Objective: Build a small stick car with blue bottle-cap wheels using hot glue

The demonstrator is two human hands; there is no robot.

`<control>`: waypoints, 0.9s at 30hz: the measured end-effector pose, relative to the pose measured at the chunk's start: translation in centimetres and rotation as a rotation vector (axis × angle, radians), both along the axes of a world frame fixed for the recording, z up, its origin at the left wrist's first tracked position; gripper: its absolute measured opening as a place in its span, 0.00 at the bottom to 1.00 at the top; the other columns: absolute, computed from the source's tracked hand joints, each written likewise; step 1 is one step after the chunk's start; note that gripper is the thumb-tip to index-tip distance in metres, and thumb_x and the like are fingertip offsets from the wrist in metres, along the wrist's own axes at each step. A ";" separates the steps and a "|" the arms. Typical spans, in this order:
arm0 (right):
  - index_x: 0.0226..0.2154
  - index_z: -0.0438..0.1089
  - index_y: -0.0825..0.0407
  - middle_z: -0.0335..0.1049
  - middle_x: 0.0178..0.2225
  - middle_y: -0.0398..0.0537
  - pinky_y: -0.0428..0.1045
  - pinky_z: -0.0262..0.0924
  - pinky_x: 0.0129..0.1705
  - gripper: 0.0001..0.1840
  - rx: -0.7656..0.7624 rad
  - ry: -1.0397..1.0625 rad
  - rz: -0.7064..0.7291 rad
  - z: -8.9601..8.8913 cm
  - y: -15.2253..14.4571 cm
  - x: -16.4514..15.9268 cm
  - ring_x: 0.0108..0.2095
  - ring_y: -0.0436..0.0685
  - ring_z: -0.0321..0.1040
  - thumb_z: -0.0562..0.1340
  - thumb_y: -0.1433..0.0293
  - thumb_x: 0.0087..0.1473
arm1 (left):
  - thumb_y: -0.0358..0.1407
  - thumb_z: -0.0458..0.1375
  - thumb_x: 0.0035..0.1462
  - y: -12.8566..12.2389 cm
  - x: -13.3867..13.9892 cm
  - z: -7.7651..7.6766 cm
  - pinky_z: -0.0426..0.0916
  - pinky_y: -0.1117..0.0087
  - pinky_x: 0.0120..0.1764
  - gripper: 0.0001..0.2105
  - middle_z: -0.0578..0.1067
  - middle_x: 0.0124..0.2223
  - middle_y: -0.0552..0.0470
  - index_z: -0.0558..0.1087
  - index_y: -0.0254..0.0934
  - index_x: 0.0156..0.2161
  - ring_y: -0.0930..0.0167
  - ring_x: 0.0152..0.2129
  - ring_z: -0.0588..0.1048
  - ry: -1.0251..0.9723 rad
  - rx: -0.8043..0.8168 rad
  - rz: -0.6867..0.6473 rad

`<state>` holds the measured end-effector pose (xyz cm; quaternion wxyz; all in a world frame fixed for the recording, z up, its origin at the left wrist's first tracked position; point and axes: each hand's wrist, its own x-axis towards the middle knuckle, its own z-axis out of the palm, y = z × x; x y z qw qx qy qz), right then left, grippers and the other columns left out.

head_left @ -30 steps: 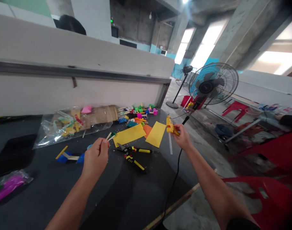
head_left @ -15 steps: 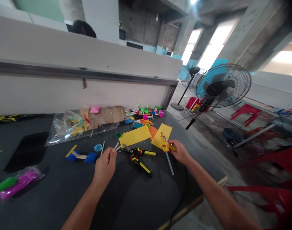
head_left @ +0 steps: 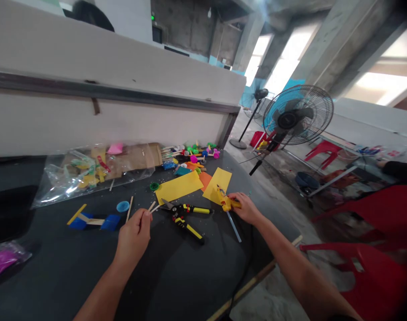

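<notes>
My left hand (head_left: 136, 232) is closed on thin sticks (head_left: 152, 207), whose pale ends poke out past the fingertips. My right hand (head_left: 246, 207) wraps round the handle of a yellow hot glue gun (head_left: 226, 202), with a clear glue stick (head_left: 234, 227) jutting out of its back. Between the hands, snips (head_left: 177, 214) with black and yellow handles lie spread on the dark table. Left of my left hand sit a small blue and wooden stick assembly (head_left: 93, 221), a blue bottle cap (head_left: 122, 206) and a loose wooden stick (head_left: 129, 208). Yellow sheets (head_left: 179, 187) lie beyond the snips.
A clear plastic bag (head_left: 53, 183) of scraps and a heap of colourful small parts (head_left: 197, 154) lie along the white partition (head_left: 123, 125). A green cap (head_left: 154, 186) is near the sheets. To the right stand a fan (head_left: 290, 118) and red chairs (head_left: 367, 272).
The view has swung slightly to the right, so the table things sit further left. Both hands keep their hold. A dark sleeve now shows at the far right edge.
</notes>
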<state>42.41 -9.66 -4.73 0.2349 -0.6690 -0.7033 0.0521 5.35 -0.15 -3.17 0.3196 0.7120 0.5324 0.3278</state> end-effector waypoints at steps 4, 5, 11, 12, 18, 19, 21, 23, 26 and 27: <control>0.40 0.65 0.51 0.71 0.42 0.51 0.56 0.57 0.46 0.16 -0.009 -0.003 0.028 0.0 0.1 0.2 0.42 0.60 0.64 0.59 0.78 0.46 | 0.43 0.43 0.61 0.0 0.1 0.1 0.57 0.73 0.23 0.15 0.63 0.16 0.60 0.63 0.40 0.27 0.73 0.15 0.66 0.026 0.010 0.012; 0.40 0.65 0.51 0.71 0.42 0.51 0.56 0.57 0.46 0.16 -0.015 -0.003 0.037 0.1 0.1 0.2 0.42 0.60 0.64 0.59 0.77 0.46 | 0.43 0.43 0.61 0.0 0.1 0.1 0.57 0.73 0.23 0.14 0.63 0.15 0.60 0.63 0.40 0.27 0.73 0.15 0.66 0.028 0.010 0.011; 0.42 0.64 0.50 0.69 0.47 0.50 0.57 0.55 0.49 0.16 -0.073 -0.015 0.076 0.2 0.0 0.2 0.46 0.60 0.63 0.59 0.76 0.47 | 0.43 0.43 0.60 -0.2 0.2 0.2 0.58 0.73 0.22 0.14 0.63 0.14 0.60 0.63 0.40 0.27 0.72 0.14 0.66 0.031 -0.006 -0.018; 0.42 0.64 0.50 0.68 0.48 0.51 0.57 0.55 0.49 0.17 -0.085 -0.022 0.079 0.2 0.0 0.2 0.47 0.60 0.63 0.59 0.76 0.47 | 0.43 0.43 0.60 -0.3 0.2 0.2 0.58 0.73 0.22 0.14 0.63 0.15 0.60 0.63 0.40 0.27 0.72 0.14 0.66 0.028 -0.006 -0.021; 0.41 0.64 0.50 0.66 0.51 0.52 0.59 0.53 0.50 0.20 -0.135 -0.145 0.030 2.5 -0.5 -0.2 0.50 0.64 0.60 0.59 0.78 0.41 | 0.43 0.43 0.61 -0.6 0.4 0.5 0.57 0.73 0.22 0.15 0.63 0.15 0.60 0.62 0.40 0.27 0.73 0.15 0.66 0.010 0.011 -0.040; 0.41 0.64 0.49 0.65 0.51 0.52 0.60 0.53 0.50 0.20 -0.116 -0.170 0.005 3.4 -0.5 -0.7 0.51 0.66 0.59 0.60 0.78 0.41 | 0.43 0.43 0.61 -0.8 0.4 0.7 0.57 0.73 0.22 0.15 0.62 0.15 0.60 0.62 0.40 0.27 0.73 0.14 0.66 -0.002 0.003 -0.042; 0.42 0.64 0.50 0.65 0.51 0.54 0.61 0.53 0.51 0.20 -0.025 -0.167 -0.040 5.6 -0.1 -2.4 0.52 0.67 0.58 0.61 0.75 0.43 | 0.43 0.43 0.61 -1.1 0.5 1.0 0.57 0.73 0.21 0.15 0.62 0.14 0.60 0.62 0.40 0.27 0.73 0.14 0.65 -0.048 -0.027 -0.060; 0.44 0.64 0.50 0.66 0.47 0.55 0.59 0.54 0.52 0.18 0.099 -0.057 -0.025 7.7 0.7 -5.4 0.49 0.65 0.61 0.60 0.72 0.48 | 0.43 0.43 0.61 -1.5 0.7 1.4 0.58 0.74 0.21 0.15 0.62 0.14 0.61 0.61 0.40 0.27 0.73 0.14 0.65 -0.107 -0.060 -0.095; 0.43 0.65 0.48 0.69 0.40 0.50 0.54 0.62 0.45 0.11 0.152 0.198 0.117 9.5 2.4 -11.3 0.41 0.59 0.67 0.58 0.67 0.55 | 0.43 0.43 0.62 -2.0 0.8 2.1 0.59 0.74 0.22 0.15 0.62 0.15 0.61 0.61 0.40 0.26 0.74 0.14 0.65 -0.161 -0.077 -0.142; 0.43 0.66 0.47 0.70 0.39 0.49 0.53 0.63 0.44 0.12 0.118 0.256 0.215 9.6 2.9 -13.2 0.40 0.58 0.68 0.60 0.66 0.54 | 0.43 0.43 0.62 -2.1 0.7 2.3 0.59 0.74 0.22 0.15 0.62 0.15 0.61 0.61 0.40 0.26 0.74 0.14 0.65 -0.168 -0.079 -0.153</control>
